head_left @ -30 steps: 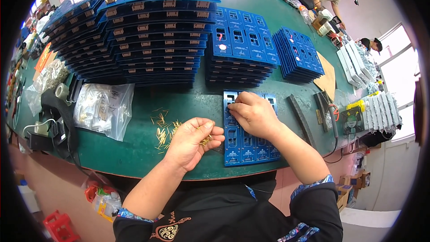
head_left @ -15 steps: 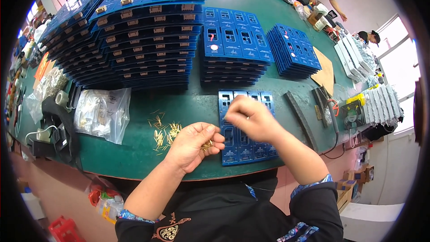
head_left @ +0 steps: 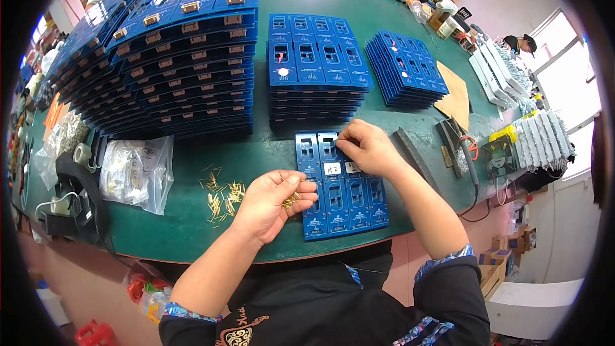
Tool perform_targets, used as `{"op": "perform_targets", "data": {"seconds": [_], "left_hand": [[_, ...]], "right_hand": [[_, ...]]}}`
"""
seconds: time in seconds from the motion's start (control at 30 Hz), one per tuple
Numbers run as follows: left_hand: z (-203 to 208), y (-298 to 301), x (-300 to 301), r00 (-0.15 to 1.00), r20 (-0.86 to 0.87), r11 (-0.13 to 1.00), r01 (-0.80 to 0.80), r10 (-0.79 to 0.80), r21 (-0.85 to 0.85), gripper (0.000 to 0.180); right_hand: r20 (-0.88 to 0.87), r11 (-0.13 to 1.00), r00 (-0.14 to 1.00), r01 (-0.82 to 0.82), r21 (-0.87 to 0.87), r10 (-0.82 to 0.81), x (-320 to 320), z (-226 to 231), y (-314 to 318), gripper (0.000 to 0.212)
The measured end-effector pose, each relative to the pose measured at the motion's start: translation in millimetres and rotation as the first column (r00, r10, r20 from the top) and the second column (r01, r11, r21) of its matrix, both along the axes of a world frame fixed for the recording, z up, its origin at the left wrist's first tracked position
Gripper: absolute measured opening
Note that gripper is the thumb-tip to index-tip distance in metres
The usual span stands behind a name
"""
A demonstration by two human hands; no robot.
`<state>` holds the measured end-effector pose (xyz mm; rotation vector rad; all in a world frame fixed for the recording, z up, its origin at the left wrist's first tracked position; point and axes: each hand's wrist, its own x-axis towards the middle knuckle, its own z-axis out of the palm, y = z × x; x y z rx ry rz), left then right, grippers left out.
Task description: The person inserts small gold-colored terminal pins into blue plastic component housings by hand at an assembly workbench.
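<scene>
Your left hand [head_left: 266, 202] is cupped, fingers curled around small brass pins [head_left: 291, 200]. Your right hand [head_left: 368, 148] pinches at the blue panel [head_left: 339, 186] near its two white labels [head_left: 341, 168]. A clear plastic bag [head_left: 138, 173] lies left; bare green worktop [head_left: 269, 150] separates them.

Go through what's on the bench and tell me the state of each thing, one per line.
left hand: cupped, holding a few small brass pins
right hand: fingertips pinched, pressed onto the blue panel
blue panel: lying flat at the table edge, two white labels on it
loose brass pins: scattered on the green table
plastic bag: lying flat, crumpled
blue board stacks: piled up, untouched
</scene>
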<state>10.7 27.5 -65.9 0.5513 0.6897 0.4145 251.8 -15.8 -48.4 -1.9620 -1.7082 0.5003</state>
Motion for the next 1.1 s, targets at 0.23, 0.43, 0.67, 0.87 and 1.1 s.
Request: {"op": "perform_targets", "data": {"seconds": [0.23, 0.43, 0.67, 0.87, 1.1], "left_hand": [[-0.4, 0.9, -1.7, 1.000, 0.009, 1.000, -0.003, 0.003, -0.018, 0.019], [1.2, 0.1, -4.5, 0.999, 0.037, 0.999, -0.027, 0.028, -0.025, 0.018], [-0.1, -0.4, -6.3, 0.999, 0.042, 1.000, -0.001, 0.002, -0.015, 0.019], [-5.7, -1.2, -8.1, 0.998, 0.066, 0.999, -0.022, 0.023, -0.026, 0.015], [-7.8, -0.7, -8.3, 0.998, 0.058, 1.000, -0.004, 0.005, -0.008, 0.017]], "right_hand": [[0.051, 1.000, 0.999, -0.011, 0.024, 0.010, -2.3, -1.4, 0.9, 0.012], [0.267, 0.980, 0.958, -0.144, 0.134, 0.104, -10.8, -0.2, -1.1, 0.009], [0.304, 0.950, 0.946, -0.192, 0.247, 0.113, -11.9, 0.1, -8.4, 0.008], [0.350, 0.947, 0.927, -0.223, 0.231, 0.133, -16.6, 2.7, -11.7, 0.010], [0.260, 0.952, 0.963, -0.139, 0.272, 0.066, -13.0, 7.5, -11.7, 0.014]]}}
